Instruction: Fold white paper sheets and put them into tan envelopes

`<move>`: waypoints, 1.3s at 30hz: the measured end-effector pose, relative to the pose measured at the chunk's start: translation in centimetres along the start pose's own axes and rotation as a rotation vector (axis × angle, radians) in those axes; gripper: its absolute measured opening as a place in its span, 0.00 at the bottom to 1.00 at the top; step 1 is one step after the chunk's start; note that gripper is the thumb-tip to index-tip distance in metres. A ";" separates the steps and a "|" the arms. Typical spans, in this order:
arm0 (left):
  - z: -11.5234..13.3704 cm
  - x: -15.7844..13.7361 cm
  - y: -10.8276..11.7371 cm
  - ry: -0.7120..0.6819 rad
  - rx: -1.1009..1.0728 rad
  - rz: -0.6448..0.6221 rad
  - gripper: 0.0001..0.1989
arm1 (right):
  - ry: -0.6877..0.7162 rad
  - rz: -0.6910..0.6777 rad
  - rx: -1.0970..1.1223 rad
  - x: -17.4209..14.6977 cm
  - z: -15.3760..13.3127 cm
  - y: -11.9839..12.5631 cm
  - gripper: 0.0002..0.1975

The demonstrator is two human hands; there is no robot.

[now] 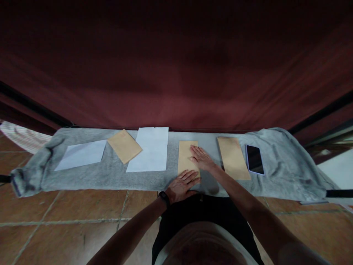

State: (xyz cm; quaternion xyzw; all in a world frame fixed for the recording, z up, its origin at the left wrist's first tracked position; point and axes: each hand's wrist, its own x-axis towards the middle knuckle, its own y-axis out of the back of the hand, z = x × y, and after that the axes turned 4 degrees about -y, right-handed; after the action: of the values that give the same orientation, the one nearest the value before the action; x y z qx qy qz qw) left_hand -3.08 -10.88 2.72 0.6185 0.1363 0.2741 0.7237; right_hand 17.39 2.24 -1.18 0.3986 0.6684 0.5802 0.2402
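A brown paper envelope (185, 154) lies flat on the grey cloth in front of me. My left hand (182, 186) rests on its near end, fingers spread and flat. Higher up, at the envelope's right edge, my right hand (202, 157) lies with fingers stretched out over the paper. Neither hand grips anything. To the right lies a stack of brown envelopes (234, 159). On the left, another brown envelope (124, 146) overlaps the corner of a large white sheet (152, 149). Further left is a folded-looking white paper (82, 155).
A phone (255, 159) with a dark screen lies right of the envelope stack. Grey cloth (284, 162) covers the long narrow surface, rumpled at both ends. A dark red fabric panel (176, 84) rises along the back edge. Brown floor tiles (91, 206) show below.
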 end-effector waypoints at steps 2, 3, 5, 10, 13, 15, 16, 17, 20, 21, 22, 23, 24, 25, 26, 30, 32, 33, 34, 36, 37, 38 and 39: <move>0.0 0.0 0.1 0.002 -0.008 0.001 0.30 | -0.003 0.019 -0.020 1.3 0.2 -0.2 0.30; 0.0 0.0 0.1 0.004 -0.012 0.000 0.30 | 0.002 0.027 -0.027 1.8 0.2 -0.3 0.31; 0.0 0.0 0.1 0.007 -0.022 0.001 0.31 | 0.020 0.040 -0.035 2.6 0.2 -0.4 0.31; 0.0 -0.1 0.1 0.006 -0.051 0.015 0.32 | 0.073 0.042 -0.043 4.6 -0.3 -0.4 0.30; 0.0 -0.2 0.1 0.004 -0.064 0.016 0.32 | 0.084 0.031 -0.035 5.6 -0.7 -0.3 0.29; 0.1 -0.2 0.1 0.002 -0.068 0.014 0.32 | 0.080 0.021 -0.029 6.0 -1.1 -0.3 0.29; 0.1 -0.2 0.0 0.000 -0.070 0.012 0.33 | 0.078 0.017 -0.027 6.1 -1.2 -0.3 0.29; 0.1 -0.3 0.0 -0.001 -0.072 0.009 0.33 | 0.080 0.014 -0.024 6.2 -1.4 -0.2 0.29; 0.0 -0.2 0.0 0.007 -0.075 0.001 0.32 | 0.115 0.001 -0.009 5.8 -2.0 -0.1 0.29; 0.0 -0.2 0.1 0.011 -0.075 -0.004 0.32 | 0.128 -0.008 -0.002 5.6 -2.2 -0.1 0.29; 0.0 -0.2 0.1 0.013 -0.074 -0.010 0.32 | 0.138 -0.018 0.005 5.3 -2.5 -0.1 0.28; 0.1 -0.2 0.1 0.014 -0.073 -0.017 0.32 | 0.144 -0.031 0.011 5.0 -2.7 -0.2 0.28; 0.1 -0.2 0.1 0.015 -0.070 -0.022 0.33 | 0.146 -0.045 0.016 4.7 -3.0 -0.2 0.28; 0.1 -0.2 0.2 0.015 -0.067 -0.023 0.33 | 0.147 -0.059 0.022 4.3 -3.3 -0.3 0.27; 0.2 -0.2 0.2 0.014 -0.063 -0.019 0.32 | 0.145 -0.071 0.027 3.9 -3.6 -0.4 0.27; 0.3 -0.3 0.0 -0.001 -0.049 0.021 0.29 | 0.147 -0.120 0.051 1.8 -4.8 -0.3 0.26; 0.3 -0.4 -0.2 -0.003 -0.045 0.042 0.28 | 0.190 -0.139 0.063 0.8 -5.2 -0.1 0.26; 0.3 -0.4 -0.2 -0.004 -0.044 0.049 0.27 | 0.210 -0.143 0.069 0.4 -5.3 0.0 0.26; 0.3 -0.5 -0.3 -0.005 -0.044 0.053 0.27 | 0.218 -0.141 0.074 0.1 -5.3 0.1 0.25; 0.3 -0.6 -0.3 -0.004 -0.042 0.062 0.27 | 0.186 -0.117 0.080 0.1 -5.1 0.4 0.25; 0.3 -0.6 -0.3 -0.003 -0.041 0.065 0.27 | 0.149 -0.098 0.082 0.3 -4.8 0.4 0.25; 0.3 -0.7 -0.3 -0.002 -0.040 0.067 0.26 | 0.107 -0.077 0.083 0.6 -4.6 0.4 0.25; 0.3 -0.7 -0.3 -0.001 -0.039 0.069 0.26 | 0.060 -0.052 0.083 1.0 -4.3 0.4 0.26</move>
State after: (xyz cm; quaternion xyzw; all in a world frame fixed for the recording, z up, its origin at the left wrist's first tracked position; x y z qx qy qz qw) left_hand -3.41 -11.57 2.44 0.6088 0.1089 0.3013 0.7258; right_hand 13.55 0.57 0.27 0.3730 0.7090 0.5573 0.2183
